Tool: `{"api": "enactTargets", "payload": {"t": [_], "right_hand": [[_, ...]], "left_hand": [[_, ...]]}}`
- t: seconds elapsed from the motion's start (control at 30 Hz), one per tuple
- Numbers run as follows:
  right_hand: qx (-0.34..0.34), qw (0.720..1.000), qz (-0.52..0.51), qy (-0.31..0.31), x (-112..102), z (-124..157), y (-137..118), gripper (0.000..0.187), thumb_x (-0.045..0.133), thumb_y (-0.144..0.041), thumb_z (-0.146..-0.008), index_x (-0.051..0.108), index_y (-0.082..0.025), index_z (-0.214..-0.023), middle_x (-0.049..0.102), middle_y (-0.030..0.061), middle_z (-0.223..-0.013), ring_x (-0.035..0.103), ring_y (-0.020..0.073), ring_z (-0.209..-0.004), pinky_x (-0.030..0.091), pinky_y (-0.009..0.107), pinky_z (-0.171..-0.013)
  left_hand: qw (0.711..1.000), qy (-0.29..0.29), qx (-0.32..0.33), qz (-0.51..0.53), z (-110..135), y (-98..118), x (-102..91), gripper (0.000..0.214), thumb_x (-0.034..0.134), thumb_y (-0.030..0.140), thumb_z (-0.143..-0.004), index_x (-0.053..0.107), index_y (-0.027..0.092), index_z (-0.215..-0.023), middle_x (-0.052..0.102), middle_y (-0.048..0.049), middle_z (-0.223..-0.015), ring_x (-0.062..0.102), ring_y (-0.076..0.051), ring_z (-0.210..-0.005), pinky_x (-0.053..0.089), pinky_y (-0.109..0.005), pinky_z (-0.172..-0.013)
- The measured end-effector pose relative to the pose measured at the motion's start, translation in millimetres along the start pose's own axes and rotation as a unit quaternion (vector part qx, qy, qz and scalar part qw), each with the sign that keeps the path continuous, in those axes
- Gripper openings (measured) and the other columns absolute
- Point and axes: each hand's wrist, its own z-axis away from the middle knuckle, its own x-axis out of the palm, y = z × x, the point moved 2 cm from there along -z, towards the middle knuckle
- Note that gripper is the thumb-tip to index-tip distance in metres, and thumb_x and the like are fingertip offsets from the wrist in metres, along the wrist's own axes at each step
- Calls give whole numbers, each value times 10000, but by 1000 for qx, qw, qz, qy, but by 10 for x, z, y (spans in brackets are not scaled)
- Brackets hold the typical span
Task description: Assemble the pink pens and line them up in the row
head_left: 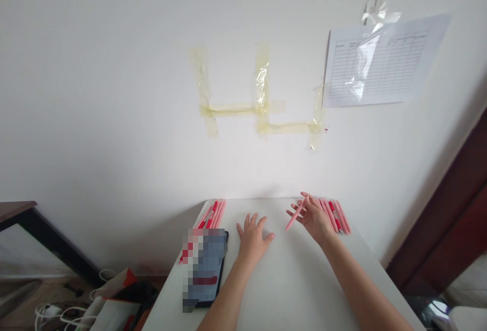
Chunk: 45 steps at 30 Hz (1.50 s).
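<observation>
At lower centre of the frame, holds a single pink pen (296, 214) in the right hand (314, 219), fingers (312, 203) clamped on its upper end, over the far right part of the white bench (297, 280). Carries the pen's long axis on a slant, from the fingertips at upper right down to lower left, free end aimed at the middle of the bench; cannot tell whether that end touches the surface. Rests the left hand (252, 240) palm down on the bench, left of the pen and just short of its lower tip, fingers (253, 219) spread apart and gripping nothing. Shows a right row of pens (337, 217) just beside the right hand, at the bench's far right edge, laid side by side with long axes running toward the wall, some with red parts. Shows a left row of pens (213, 213) at the far left edge, likewise side by side, nearer the left hand than the right. Lies just below that row a dark tablet (225, 250), screen blurred. Higher up, carries yellowed tape strips (262, 113) on the white wall (114, 93), and a printed table sheet (376, 62) at upper right.
</observation>
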Motion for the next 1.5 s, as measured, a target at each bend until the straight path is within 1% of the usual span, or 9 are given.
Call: {"api": "enactTargets", "payload": {"t": [0.1,0.2,0.4,0.6,0.83,1.07,1.23,1.4,1.5], "right_hand": [[-10,999,-22,30,-50,-40,-8,367,682,-572,-864,573,-324,-1113,606,-22,-785,637,203,-735,573,461,-757],[9,995,-88,43,-76,-53,-12,299,713,-494,-850,602,-311,-1060,521,-49,-687,487,142,-560,500,337,-580],[93,965,-244,8,-54,-9,-40,238,700,-426,-859,591,-229,-783,402,-63,-600,391,107,-538,375,240,-512],[96,960,-264,-13,-23,1,-82,231,649,-261,-805,505,-206,-633,335,-62,-578,354,105,-536,360,245,-524],[89,961,-260,-14,-5,3,-77,242,628,-307,-821,515,-204,-634,345,-56,-593,360,107,-547,361,242,-534],[89,958,-271,-13,-15,-14,-53,232,617,-249,-808,491,-203,-619,347,-59,-569,342,107,-533,351,235,-523],[91,956,-277,-8,-18,-10,-52,261,611,-322,-857,516,-206,-644,378,-51,-591,367,112,-550,369,241,-533],[87,960,-267,-13,-33,-25,-35,229,626,-246,-815,508,-203,-625,361,-57,-575,354,108,-539,359,237,-529],[86,960,-266,-10,-40,-30,-29,243,635,-275,-824,513,-203,-627,369,-55,-577,364,108,-543,364,239,-535]], "left_hand": [[999,-33,13,-21,8,-5,7,459,666,365,-858,643,314,-1314,522,-135,-1529,388,-422,-1465,233,-793,-1138],[998,-58,13,-31,5,-7,-1,480,606,395,-894,610,306,-1365,473,-129,-1572,348,-415,-1491,221,-768,-1164],[993,-109,-4,-50,-3,-16,-15,573,512,528,-925,519,317,-1458,374,-83,-1642,250,-372,-1545,159,-696,-1233],[991,-122,-7,-59,6,3,-44,588,477,544,-933,494,321,-1476,347,-69,-1658,228,-361,-1554,130,-675,-1249],[990,-127,-9,-59,3,21,-57,589,470,543,-936,490,318,-1480,339,-65,-1662,221,-358,-1558,117,-667,-1255],[991,-123,-7,-58,5,3,-32,591,464,553,-936,493,317,-1478,340,-67,-1661,220,-359,-1558,117,-673,-1252],[992,-116,-4,-57,5,11,-36,583,470,542,-937,503,313,-1472,353,-72,-1654,235,-361,-1552,128,-676,-1249],[991,-117,-2,-70,6,10,-30,578,461,541,-942,498,315,-1474,355,-74,-1653,233,-357,-1553,142,-678,-1247],[990,-118,-1,-73,6,6,-23,579,457,540,-943,491,320,-1477,353,-70,-1654,232,-356,-1553,147,-681,-1245]]}}
